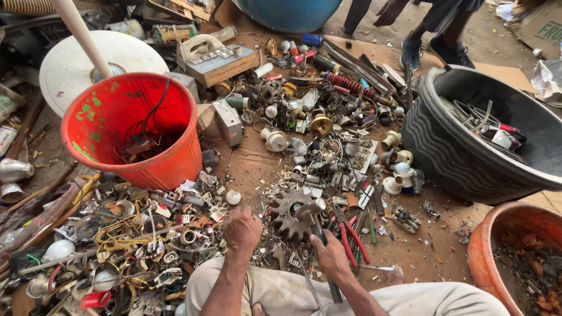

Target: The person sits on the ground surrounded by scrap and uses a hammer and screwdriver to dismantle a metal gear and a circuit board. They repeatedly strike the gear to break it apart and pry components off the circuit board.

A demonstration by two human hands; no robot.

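Note:
My left hand (241, 229) rests knuckles-up on the scrap pile, fingers curled down among small metal bits; I cannot tell what it grips. Just to its right my right hand (331, 256) is closed around the handle of a hammer (314, 216), whose metal head lies on a rusty toothed gear (288, 216). Red-handled pliers (353, 241) lie right beside my right hand. My knees in light trousers fill the bottom edge.
A red plastic bucket (170, 164) with wires stands at the left; a black ribbed tub (445, 146) sits at the right. An orange basin (486, 251) occupies the lower right corner. Scrap parts cover the cardboard floor. Another person's legs (436, 35) stand beyond.

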